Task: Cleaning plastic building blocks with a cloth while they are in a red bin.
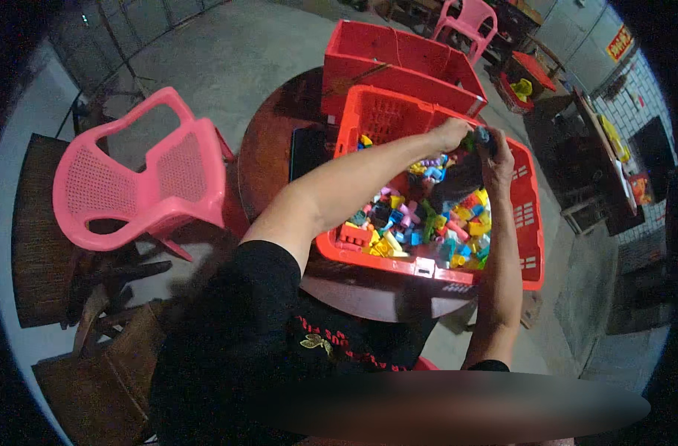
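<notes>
Above the far right part of a red plastic crate (528, 215), my two hands are close together. My right hand (500, 160) is closed round a dark, blue-grey thing (483, 135) whose kind I cannot make out. The fingers of my left hand (452, 135) are closed beside it, near a small green piece; what they hold is hidden. Below the hands is a dark, limp-looking shape (458, 184), too blurred to name. Loose plastic toy bricks (398, 236) in many colours fill the near part of the crate, among them a larger red brick (354, 235).
The crate stands on a round brown table (268, 141). A red open box (406, 74) is behind it, and a dark flat object (302, 152) lies to its left. A pink plastic chair (160, 175) stands at the left, another pink chair (469, 22) at the back.
</notes>
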A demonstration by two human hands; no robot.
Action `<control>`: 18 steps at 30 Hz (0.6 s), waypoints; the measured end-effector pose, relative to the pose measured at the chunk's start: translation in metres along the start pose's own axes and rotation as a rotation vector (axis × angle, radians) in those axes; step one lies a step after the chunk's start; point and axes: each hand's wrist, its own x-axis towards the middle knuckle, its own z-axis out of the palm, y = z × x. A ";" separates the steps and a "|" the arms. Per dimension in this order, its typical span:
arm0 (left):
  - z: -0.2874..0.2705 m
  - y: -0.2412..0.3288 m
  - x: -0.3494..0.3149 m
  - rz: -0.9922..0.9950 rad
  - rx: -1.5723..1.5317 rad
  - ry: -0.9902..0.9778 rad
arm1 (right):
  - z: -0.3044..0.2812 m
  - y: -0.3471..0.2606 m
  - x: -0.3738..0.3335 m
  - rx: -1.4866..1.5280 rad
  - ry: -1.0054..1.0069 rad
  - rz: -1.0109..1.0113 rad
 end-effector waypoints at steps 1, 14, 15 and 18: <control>0.001 0.000 0.001 0.005 0.018 0.006 | -0.001 0.000 -0.002 0.013 0.009 -0.011; 0.014 0.043 -0.018 0.723 0.673 0.467 | -0.012 -0.001 0.002 0.668 0.031 0.310; 0.016 0.041 -0.017 0.651 0.667 0.449 | -0.012 0.003 0.002 0.514 0.065 0.211; 0.000 0.017 -0.002 0.449 0.531 0.359 | -0.001 0.003 0.008 0.151 0.092 -0.132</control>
